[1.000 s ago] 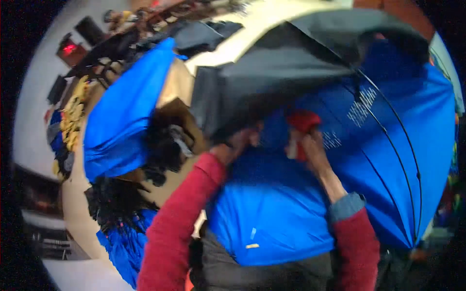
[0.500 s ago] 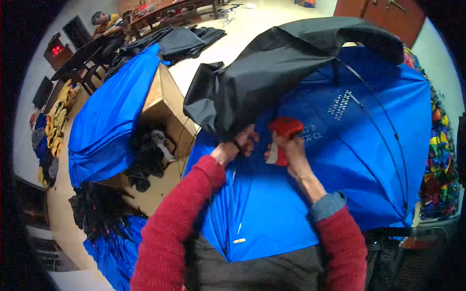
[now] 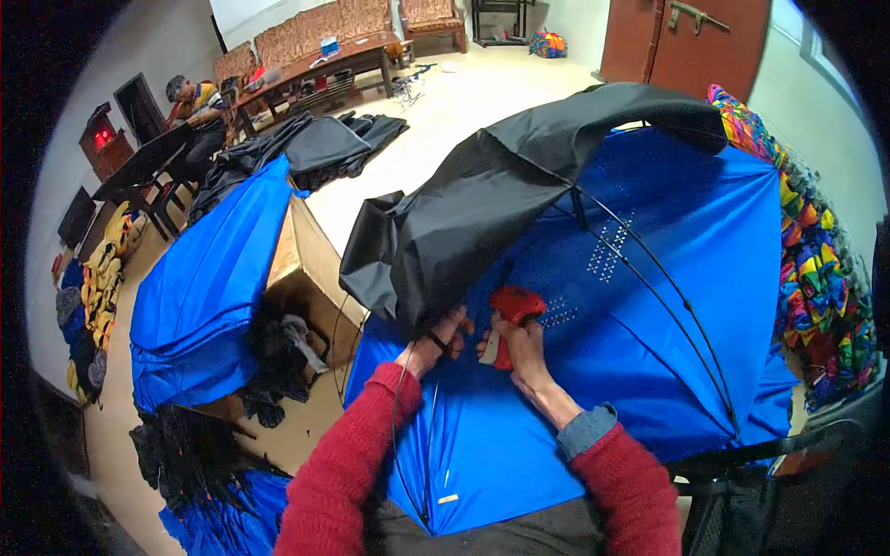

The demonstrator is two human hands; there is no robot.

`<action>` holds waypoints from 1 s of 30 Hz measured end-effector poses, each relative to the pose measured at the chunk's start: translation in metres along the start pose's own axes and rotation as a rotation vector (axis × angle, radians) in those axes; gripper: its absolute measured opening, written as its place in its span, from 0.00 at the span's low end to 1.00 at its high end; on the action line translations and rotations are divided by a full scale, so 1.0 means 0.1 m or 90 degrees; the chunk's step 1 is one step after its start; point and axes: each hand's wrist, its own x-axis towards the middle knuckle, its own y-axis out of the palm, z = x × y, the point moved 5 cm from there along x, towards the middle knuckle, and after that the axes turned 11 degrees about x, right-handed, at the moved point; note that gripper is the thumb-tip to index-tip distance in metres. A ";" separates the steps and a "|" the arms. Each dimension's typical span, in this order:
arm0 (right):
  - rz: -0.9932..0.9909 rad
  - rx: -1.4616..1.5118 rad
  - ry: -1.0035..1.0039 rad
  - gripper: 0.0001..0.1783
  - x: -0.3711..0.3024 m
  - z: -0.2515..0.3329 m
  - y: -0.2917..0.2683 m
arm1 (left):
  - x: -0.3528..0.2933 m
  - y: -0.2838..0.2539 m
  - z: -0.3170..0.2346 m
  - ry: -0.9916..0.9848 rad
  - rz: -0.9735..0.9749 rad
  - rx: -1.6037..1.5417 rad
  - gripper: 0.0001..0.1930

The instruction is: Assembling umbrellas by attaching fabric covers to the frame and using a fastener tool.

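An open umbrella lies upside down over my lap, its blue inner cloth (image 3: 658, 380) toward me and its thin black ribs (image 3: 681, 301) showing. A loose sheet of black fabric (image 3: 482, 190) drapes over its far left part. My right hand (image 3: 521, 347) grips a red and white handheld tool (image 3: 516, 304), close above the blue cloth. Just left of it, my left hand (image 3: 436, 343) is closed with curled fingers at the lower end of the black fabric. What those fingers pinch is hidden. A small gap separates the two hands.
A cardboard box (image 3: 301, 232) on the left holds dark items, with blue cloth (image 3: 199, 287) over its side. Black fabric pieces (image 3: 334, 148) lie on the floor beyond. Multicoloured bundles (image 3: 820, 278) line the right wall. Another person (image 3: 199, 102) sits at the far left.
The view has tilted upward, showing more of the far room. Both hands and the umbrella appear slightly left and lower in the picture. The right hand keeps its hold on the red and white tool.
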 end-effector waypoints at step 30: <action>0.118 0.182 0.197 0.21 0.01 -0.06 0.03 | 0.12 -0.03 0.12 -0.082 0.001 0.024 0.25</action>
